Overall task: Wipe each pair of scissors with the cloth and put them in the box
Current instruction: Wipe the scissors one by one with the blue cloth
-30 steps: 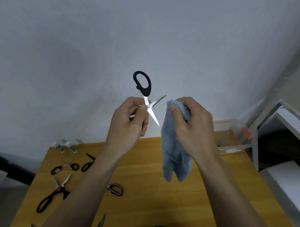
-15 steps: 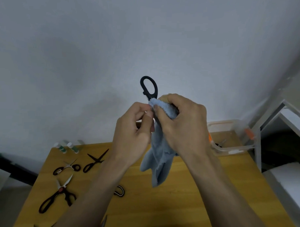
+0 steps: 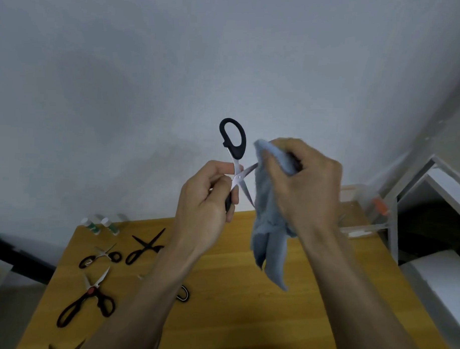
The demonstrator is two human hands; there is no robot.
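Note:
My left hand (image 3: 205,207) grips a pair of black-handled scissors (image 3: 235,151) near the pivot, raised in front of the wall. Its blades are spread apart, and one handle loop points up. My right hand (image 3: 304,184) grips a light blue cloth (image 3: 270,228) bunched at the top, its tail hanging down. The cloth touches the upper right blade, whose tip it hides. The clear plastic box (image 3: 362,226) with an orange latch stands at the table's far right, partly behind my right arm.
On the wooden table (image 3: 218,317) at left lie several more scissors: a small pair (image 3: 101,257), an all-black pair (image 3: 145,247), red-pivot shears (image 3: 89,297). Two small bottles (image 3: 100,224) stand at the far left edge. A white shelf unit (image 3: 431,207) is at right.
My right hand with the cloth has slid rightward off the blades, uncovering them. The scissors show spread open again, as one second ago.

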